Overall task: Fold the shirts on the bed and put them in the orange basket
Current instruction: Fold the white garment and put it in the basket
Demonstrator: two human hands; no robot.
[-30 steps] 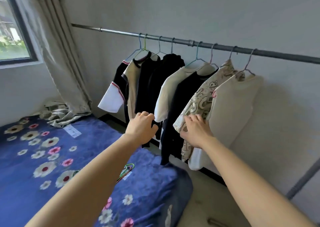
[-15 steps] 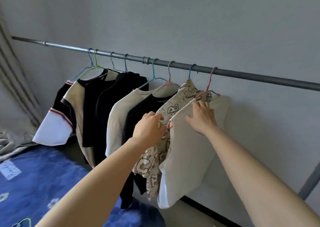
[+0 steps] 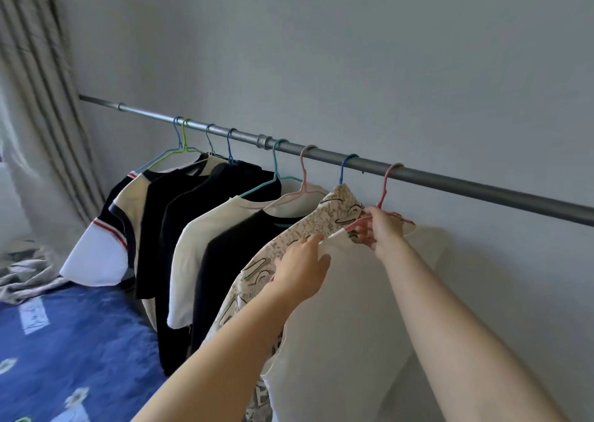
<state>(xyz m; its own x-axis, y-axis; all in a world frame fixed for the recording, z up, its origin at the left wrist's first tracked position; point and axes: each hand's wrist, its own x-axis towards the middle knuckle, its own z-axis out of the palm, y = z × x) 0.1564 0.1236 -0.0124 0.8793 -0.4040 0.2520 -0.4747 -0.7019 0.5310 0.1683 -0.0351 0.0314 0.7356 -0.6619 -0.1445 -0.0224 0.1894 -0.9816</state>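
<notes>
Grey metal rail [image 3: 450, 183] slants along plain grey wall [image 3: 353, 51], coupling joint [image 3: 263, 140] near middle. Eight wire hangers [image 3: 274, 161] hooked over it: blue, lime, grey, blue, teal, pale pink, blue, red-pink hanger [image 3: 384, 185] at right end. Pleated beige curtain [image 3: 35, 100] at left. Crumpled grey cloth [image 3: 29, 273] bunched below it, white paper slip [image 3: 33, 315] nearby.

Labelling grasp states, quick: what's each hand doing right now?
Left hand: grips the plain cream shirt at its shoulder.
Right hand: pinches the pink wire hanger at the collar.
</notes>
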